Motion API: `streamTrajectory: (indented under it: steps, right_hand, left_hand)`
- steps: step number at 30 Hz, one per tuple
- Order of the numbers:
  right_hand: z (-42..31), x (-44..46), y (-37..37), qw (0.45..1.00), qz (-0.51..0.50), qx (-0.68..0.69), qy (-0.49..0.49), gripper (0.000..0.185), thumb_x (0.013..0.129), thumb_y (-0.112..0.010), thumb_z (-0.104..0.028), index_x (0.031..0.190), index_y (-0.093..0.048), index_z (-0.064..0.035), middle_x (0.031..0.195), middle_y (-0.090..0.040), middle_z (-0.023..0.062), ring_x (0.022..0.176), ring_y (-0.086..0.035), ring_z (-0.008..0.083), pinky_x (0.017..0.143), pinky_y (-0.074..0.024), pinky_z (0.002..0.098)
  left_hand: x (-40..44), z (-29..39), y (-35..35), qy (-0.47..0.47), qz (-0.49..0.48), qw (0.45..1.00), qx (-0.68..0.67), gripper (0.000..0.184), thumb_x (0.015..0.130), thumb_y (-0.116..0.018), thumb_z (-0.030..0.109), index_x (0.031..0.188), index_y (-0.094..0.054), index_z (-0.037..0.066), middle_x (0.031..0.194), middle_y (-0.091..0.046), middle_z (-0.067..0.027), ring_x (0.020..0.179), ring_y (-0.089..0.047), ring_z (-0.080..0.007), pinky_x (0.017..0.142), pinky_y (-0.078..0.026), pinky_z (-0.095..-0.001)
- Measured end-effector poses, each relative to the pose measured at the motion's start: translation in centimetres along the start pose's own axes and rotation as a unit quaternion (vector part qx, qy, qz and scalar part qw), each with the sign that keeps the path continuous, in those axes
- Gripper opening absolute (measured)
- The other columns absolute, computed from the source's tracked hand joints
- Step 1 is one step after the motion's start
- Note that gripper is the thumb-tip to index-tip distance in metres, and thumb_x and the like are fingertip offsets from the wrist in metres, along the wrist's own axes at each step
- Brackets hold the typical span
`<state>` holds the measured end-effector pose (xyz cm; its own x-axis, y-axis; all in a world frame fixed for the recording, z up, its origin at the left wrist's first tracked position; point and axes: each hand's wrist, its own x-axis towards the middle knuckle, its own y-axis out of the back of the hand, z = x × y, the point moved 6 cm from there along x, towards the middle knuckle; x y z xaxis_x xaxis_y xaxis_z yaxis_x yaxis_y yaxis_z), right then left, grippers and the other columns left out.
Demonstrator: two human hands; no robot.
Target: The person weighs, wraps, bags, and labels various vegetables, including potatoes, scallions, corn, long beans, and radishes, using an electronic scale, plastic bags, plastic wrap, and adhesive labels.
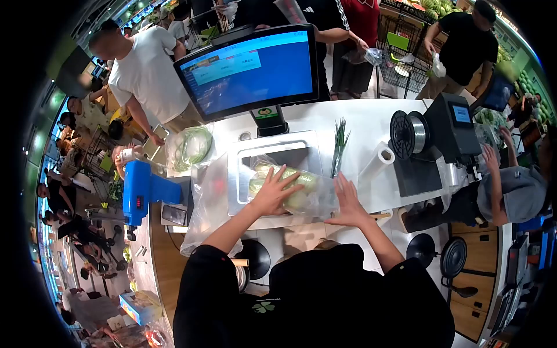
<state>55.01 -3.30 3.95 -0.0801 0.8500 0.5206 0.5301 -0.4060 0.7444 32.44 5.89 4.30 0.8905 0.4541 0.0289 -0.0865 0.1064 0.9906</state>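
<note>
A clear plastic bag of pale green vegetables [299, 184] lies on the metal scale tray [235, 165] in the middle of the counter. My left hand [275, 192] rests on top of the bag with its fingers spread. At the bag's right end, my right hand [347, 200] has its fingers stretched out beside the loose plastic. Behind the tray stands a screen [249, 72] with a blue display. A bunch of thin green stalks [339, 145] lies right of the tray. Another bagged bundle of greens [193, 145] sits at the left.
A blue device [139, 191] and a phone [173, 214] are at the left. To the right are a plastic roll [377, 162], a black spool [403, 134] and a second scale [455, 124]. Several people stand beyond the counter; a co-worker [516, 191] is at the right.
</note>
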Motion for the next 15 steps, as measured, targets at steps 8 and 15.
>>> streamTrajectory:
  steps: [8, 15]
  right_hand:
    - [-2.3, 5.9, -6.6, 0.950, -0.066, 0.163, 0.258, 0.019, 0.070, -0.072, -0.011, 0.087, -0.062, -0.0089, 0.092, -0.066, 0.0059, 0.083, -0.066, 0.0284, 0.070, -0.0538, 0.0392]
    - [-2.9, 8.4, -13.6, 0.955, -0.134, 0.227, 0.135, 0.008, 0.078, -0.068, -0.022, 0.080, -0.066, -0.0136, 0.075, -0.067, 0.0124, 0.066, -0.064, 0.0348, 0.058, -0.0511, 0.0439]
  left_hand:
    - [0.6, -1.0, -1.3, 0.057, -0.010, 0.998, 0.009, 0.090, 0.075, -0.075, 0.054, 0.150, -0.043, 0.016, 0.164, -0.031, -0.0025, 0.153, -0.021, -0.0373, 0.121, -0.013, -0.0662]
    - [-0.3, -3.4, -1.4, -0.005, 0.070, 0.981, -0.184, 0.056, 0.077, -0.074, 0.036, 0.126, -0.064, 0.010, 0.151, -0.049, -0.0133, 0.146, -0.037, -0.0381, 0.122, -0.016, -0.0635]
